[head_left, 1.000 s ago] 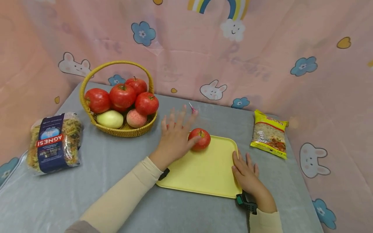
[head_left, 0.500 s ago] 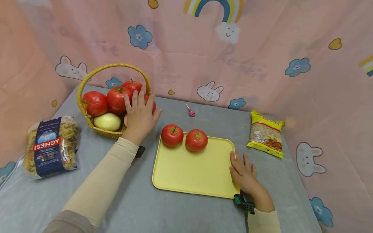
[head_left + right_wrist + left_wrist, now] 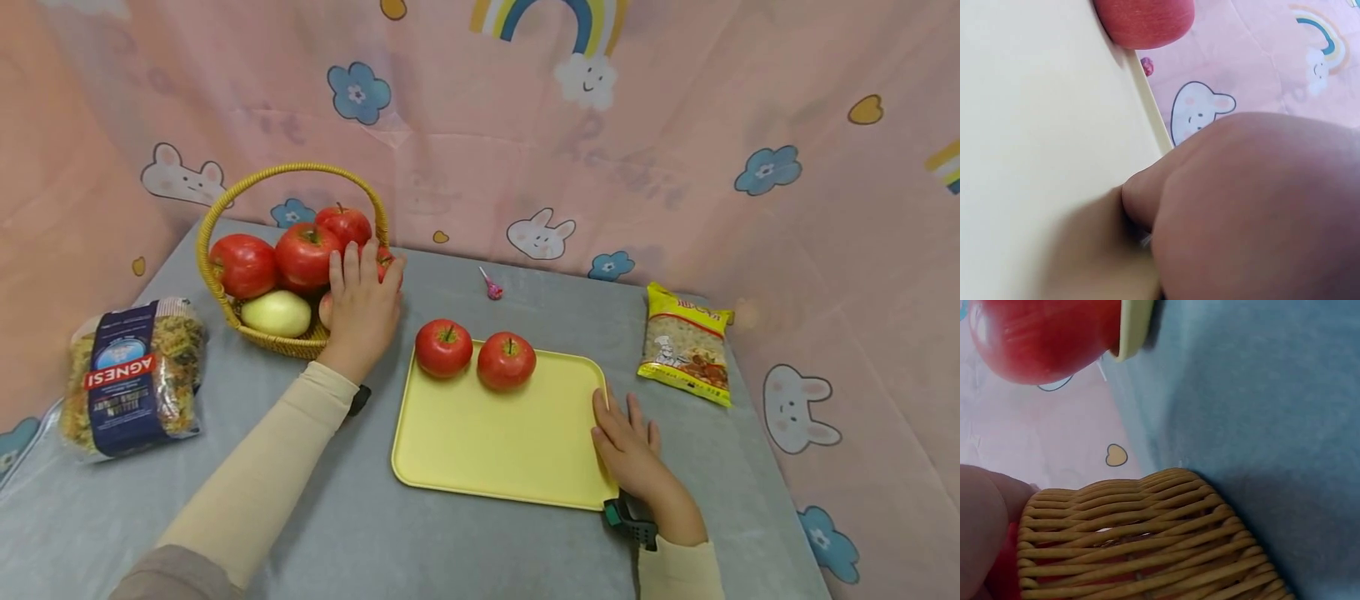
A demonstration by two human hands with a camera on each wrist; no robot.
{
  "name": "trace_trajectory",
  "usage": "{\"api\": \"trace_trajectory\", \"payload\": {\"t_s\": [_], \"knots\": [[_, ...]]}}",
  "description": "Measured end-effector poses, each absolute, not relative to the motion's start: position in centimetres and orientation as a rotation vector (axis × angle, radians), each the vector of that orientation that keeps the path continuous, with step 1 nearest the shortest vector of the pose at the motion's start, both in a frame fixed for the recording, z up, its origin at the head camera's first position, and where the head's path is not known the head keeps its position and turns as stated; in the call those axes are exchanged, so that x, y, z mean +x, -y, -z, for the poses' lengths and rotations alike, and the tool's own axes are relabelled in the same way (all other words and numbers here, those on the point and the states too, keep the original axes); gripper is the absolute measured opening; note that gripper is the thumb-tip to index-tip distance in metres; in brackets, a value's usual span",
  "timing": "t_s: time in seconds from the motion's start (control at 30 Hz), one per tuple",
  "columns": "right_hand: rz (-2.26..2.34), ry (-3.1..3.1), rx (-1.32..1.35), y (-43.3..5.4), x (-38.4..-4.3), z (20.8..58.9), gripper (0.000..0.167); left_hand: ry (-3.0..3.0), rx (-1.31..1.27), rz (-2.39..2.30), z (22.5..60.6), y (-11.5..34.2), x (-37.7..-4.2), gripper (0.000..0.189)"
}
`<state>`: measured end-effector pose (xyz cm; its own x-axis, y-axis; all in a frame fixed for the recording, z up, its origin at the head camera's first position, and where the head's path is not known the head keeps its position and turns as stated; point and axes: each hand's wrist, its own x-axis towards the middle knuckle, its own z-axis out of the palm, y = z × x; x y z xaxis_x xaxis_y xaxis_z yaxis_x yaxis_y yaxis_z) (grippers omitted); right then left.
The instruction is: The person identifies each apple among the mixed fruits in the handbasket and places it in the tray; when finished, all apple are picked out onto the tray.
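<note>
In the head view my left hand [image 3: 365, 312] reaches over the right side of a woven basket [image 3: 281, 340]. Its fingers and thumb curl round a red apple [image 3: 385, 263], mostly hidden beneath them. More red apples [image 3: 307, 254], a pale yellow-green fruit [image 3: 277, 314] and a partly covered pinkish fruit [image 3: 325, 310] share the basket. My right hand [image 3: 633, 450] rests on the right rim of a yellow tray [image 3: 502, 442], fingers fairly straight. Two red apples, a left one [image 3: 443, 348] and a right one [image 3: 506, 361], sit along the tray's far edge.
A bag of pasta [image 3: 135, 379] lies at the left of the grey table [image 3: 480, 546]. Behind the tray is a small lollipop [image 3: 492, 288]. On the right lies a yellow food packet [image 3: 685, 343]. A pink printed cloth [image 3: 450, 125] hangs behind.
My left hand has moved left from the apples on the tray to the basket, and its fingers have closed round an apple there. The right hand stays on the tray's rim.
</note>
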<state>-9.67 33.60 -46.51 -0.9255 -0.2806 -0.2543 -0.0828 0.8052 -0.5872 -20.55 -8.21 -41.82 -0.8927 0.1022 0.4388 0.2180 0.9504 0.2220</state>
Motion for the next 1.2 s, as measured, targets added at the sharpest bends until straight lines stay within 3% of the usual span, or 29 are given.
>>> {"api": "trace_trajectory", "payload": {"t_s": [0.47, 0.73, 0.97, 1.2], "knots": [[0.832, -2.671, -0.284, -33.6, -9.5, 46.6, 0.063, 2.588, -0.324, 0.436, 42.7, 8.1, -19.5, 0.047], [0.832, -2.669, -0.288, -33.6, -9.6, 46.5, 0.064, 2.381, -0.423, 0.714, 41.5, 7.1, -18.1, 0.046], [0.840, -2.669, -0.267, -34.0, -9.5, 46.5, 0.064, 2.301, -0.694, 0.881, 39.5, 0.4, -15.5, 0.048], [0.860, -2.694, -0.291, -34.1, -9.5, 47.0, 0.063, 2.491, -0.970, 0.649, 40.9, -8.8, -13.7, 0.049]]}}
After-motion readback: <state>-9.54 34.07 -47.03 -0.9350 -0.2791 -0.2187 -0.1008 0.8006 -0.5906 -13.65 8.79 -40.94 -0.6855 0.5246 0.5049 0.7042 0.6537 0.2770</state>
